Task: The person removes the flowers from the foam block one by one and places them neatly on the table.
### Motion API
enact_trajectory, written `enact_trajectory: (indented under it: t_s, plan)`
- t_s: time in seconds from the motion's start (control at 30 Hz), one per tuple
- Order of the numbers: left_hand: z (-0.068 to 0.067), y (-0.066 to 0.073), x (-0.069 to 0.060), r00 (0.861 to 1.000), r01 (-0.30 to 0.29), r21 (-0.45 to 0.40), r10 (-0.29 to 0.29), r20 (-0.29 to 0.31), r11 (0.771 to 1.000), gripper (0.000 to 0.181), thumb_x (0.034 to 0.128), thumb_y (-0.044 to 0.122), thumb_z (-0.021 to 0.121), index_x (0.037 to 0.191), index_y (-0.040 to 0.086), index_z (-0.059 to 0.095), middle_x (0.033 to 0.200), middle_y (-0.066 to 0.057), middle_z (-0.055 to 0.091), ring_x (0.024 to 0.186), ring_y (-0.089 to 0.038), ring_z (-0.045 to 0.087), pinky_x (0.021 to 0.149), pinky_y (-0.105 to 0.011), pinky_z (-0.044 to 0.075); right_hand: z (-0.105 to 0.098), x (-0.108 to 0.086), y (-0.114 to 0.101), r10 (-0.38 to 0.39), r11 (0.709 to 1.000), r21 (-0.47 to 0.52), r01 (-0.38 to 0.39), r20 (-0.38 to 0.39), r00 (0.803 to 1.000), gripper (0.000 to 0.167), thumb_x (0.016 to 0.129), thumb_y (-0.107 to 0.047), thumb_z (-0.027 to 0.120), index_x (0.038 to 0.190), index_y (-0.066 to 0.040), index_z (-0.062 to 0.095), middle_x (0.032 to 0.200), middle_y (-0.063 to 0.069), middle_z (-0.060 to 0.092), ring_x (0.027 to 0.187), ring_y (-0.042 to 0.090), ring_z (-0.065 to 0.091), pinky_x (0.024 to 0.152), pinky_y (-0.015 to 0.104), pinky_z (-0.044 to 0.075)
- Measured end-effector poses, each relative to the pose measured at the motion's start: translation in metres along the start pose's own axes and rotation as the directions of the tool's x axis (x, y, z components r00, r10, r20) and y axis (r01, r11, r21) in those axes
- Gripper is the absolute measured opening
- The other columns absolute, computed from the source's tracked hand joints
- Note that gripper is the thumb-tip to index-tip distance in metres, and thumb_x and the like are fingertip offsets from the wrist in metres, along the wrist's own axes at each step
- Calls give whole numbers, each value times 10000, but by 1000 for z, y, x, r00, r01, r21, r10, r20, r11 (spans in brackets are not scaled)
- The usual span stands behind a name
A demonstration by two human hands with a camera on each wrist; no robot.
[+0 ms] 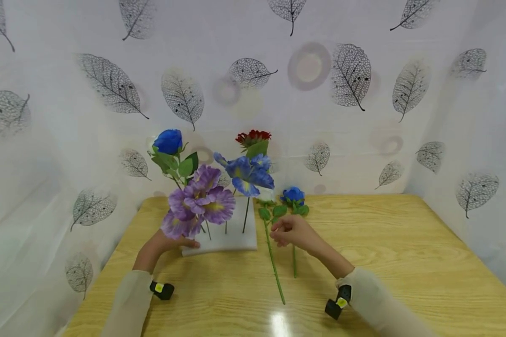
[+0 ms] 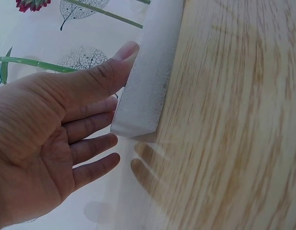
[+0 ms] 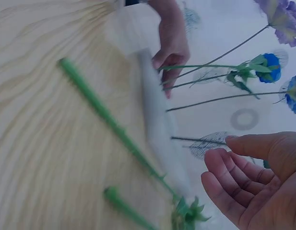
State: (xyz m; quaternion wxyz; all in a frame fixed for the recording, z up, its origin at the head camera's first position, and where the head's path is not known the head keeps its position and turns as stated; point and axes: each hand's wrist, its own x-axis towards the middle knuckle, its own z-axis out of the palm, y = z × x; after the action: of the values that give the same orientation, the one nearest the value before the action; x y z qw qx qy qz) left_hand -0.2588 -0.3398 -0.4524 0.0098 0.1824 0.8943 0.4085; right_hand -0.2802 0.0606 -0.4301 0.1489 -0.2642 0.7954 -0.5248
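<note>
At the front left corner of a white foam board (image 1: 236, 241), my left hand (image 1: 166, 244) rests its thumb on the upper edge. Its other fingers (image 2: 97, 166) extend loosely past the board's end. Standing in the foam are a blue rose (image 1: 168, 142), a large purple flower (image 1: 219, 204), a blue-violet flower (image 1: 246, 174) and a red flower (image 1: 254, 137). My right hand (image 1: 296, 232) hovers right of the board with loosely bent fingers and nothing between them. Below it lie a white flower (image 1: 266, 194) and another blue rose (image 1: 293, 194).
The loose flowers' green stems (image 1: 274, 262) point toward the near side of the wooden table (image 1: 383, 262). A pale curtain with leaf prints (image 1: 253, 107) hangs behind and along both sides. The right wrist view is partly blurred.
</note>
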Motion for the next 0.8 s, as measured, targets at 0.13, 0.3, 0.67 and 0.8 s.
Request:
enact_trajectory:
  t_s: [0.13,0.3,0.67,0.8]
  plan:
    - [2,-3,0,999,-33,8,33,-11,999,1347,694,201,956,1657,190,15,1725,-129,89,1566,-428,101,1233,-652,145,8,12,-13,-64,995,69,66,-32,997,232,976,-114,684,1103,80,684,927,317,714,752,325,732,749,576,596]
    - [4,-6,6,997,-70,18,70,-24,997,1396,662,202,976,1654,275,-4,1734,-63,71,1577,-381,95,1240,-642,148,18,25,-22,-112,985,124,122,-87,990,238,979,-101,677,1127,85,689,943,268,737,768,269,743,772,580,596]
    - [1,-6,7,998,-66,5,66,-15,998,1405,651,191,983,1656,220,2,1727,-90,101,1572,-376,127,1242,-622,169,53,53,-28,-110,972,191,133,-127,986,316,1003,-122,647,1284,21,659,1182,222,719,1010,256,734,898,537,586]
    - [0,-5,6,998,-65,-6,65,-15,998,1375,645,186,986,1657,192,55,1719,-108,137,1559,-376,174,1228,-619,206,65,59,-31,-85,975,194,111,-137,987,339,1004,-149,653,1312,-7,653,1263,199,694,1109,283,700,930,474,587]
